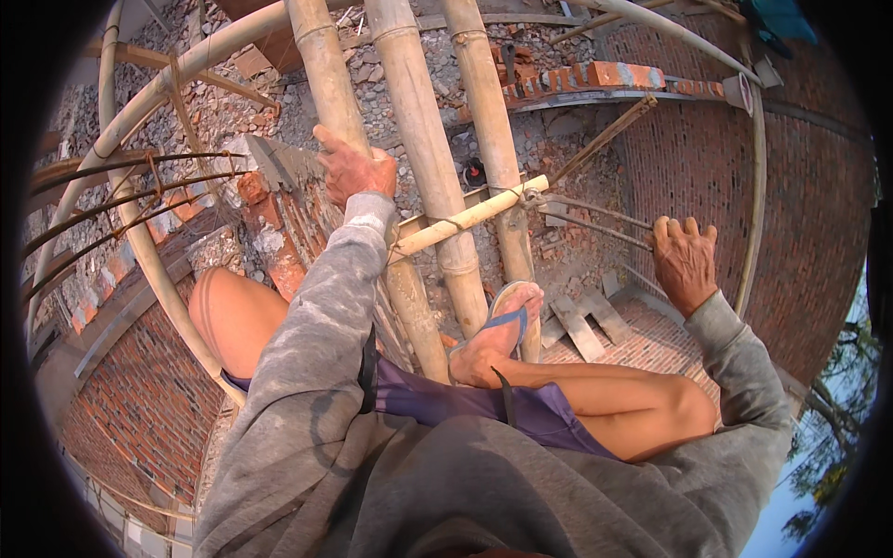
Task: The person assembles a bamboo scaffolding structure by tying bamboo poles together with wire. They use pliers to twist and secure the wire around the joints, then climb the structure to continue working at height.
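Observation:
My left hand point(356, 172) is wrapped round the leftmost of three thick bamboo poles point(321, 70), which run away from me side by side. A short, pale bamboo crosspiece point(465, 219) lies across the poles, with dark wire ties around it. In my right hand point(686, 265) are the ends of two long metal handles, closed in my fingers. They belong to pincers point(595, 210), whose jaws meet the crosspiece's right end beside the right pole point(484, 102). Whether the jaws grip wire there is too small to tell.
My foot in a blue-strapped flip-flop point(510, 324) rests against the poles. Bent rebar rods point(121, 177) reach in from the left. Curved bamboo rails point(200, 60) surround me. Far below lie brick rubble point(391, 158) and loose boards point(581, 325). A brick wall point(698, 177) rises at right.

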`<state>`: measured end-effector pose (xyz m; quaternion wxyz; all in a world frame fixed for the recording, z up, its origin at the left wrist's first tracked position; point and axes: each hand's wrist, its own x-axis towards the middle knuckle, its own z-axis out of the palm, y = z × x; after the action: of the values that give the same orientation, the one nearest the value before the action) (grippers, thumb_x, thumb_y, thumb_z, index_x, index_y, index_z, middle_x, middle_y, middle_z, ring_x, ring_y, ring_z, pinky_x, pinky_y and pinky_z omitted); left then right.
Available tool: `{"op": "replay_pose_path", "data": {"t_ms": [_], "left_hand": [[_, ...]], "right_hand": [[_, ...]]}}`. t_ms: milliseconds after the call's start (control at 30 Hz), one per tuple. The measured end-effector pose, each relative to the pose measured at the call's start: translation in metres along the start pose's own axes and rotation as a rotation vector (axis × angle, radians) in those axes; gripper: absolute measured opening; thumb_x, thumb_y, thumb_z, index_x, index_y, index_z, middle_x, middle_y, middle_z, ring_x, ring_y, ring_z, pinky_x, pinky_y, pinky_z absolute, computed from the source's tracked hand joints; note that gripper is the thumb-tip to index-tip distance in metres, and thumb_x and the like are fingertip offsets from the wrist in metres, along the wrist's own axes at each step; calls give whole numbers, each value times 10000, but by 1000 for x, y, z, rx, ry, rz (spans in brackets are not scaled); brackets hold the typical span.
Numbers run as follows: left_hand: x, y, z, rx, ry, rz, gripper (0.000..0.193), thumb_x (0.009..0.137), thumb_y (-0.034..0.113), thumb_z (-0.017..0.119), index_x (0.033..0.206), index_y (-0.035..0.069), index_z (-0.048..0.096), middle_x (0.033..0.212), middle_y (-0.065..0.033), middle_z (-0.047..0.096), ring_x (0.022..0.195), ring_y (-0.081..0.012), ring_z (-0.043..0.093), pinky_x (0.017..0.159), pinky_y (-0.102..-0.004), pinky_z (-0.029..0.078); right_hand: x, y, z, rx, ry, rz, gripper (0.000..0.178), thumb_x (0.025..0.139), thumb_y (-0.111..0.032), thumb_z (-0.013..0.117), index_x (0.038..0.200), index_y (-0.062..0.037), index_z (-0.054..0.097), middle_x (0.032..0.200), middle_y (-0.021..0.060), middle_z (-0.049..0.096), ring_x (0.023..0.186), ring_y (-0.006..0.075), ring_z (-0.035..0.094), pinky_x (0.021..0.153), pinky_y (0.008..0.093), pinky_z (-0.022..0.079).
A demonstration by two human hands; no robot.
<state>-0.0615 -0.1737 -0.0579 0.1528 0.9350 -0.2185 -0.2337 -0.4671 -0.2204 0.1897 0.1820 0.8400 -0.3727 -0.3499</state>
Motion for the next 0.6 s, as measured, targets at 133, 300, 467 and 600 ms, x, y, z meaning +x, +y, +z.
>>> {"op": "replay_pose_path", "data": {"t_ms": [133,300,467,600], "left_hand": [[1,1,-2,-26,-42,-17,1077,902,249,787,1729,70,121,1416,-301,568,1191,-507,700,1039,-573,556],[2,0,-4,10,-46,-8,1106,904,248,785,1738,62,83,1447,-318,552,1189,-507,709,1064,-571,551],[1,-5,4,-23,-35,16,1089,901,226,774,1736,66,92,1433,-322,545,1161,-514,710,1028,-583,561],[2,-6,4,-55,14,23,1082,894,210,772,1734,66,105,1395,-310,561,1138,-510,714,985,-584,572]], "right_hand": [[-2,2,7,-41,144,-69,219,1045,-285,707,1068,-67,712,922,81,720,901,272,675,835,498,503],[6,11,11,241,-247,-54,373,1056,-376,712,1062,-5,749,818,142,718,781,282,709,734,462,545],[16,21,-22,1122,-903,150,696,951,-597,810,964,84,667,692,207,665,655,289,699,591,491,526],[19,15,-43,1023,-635,-105,539,807,-286,995,906,35,574,644,144,640,575,305,670,525,447,497]]}}
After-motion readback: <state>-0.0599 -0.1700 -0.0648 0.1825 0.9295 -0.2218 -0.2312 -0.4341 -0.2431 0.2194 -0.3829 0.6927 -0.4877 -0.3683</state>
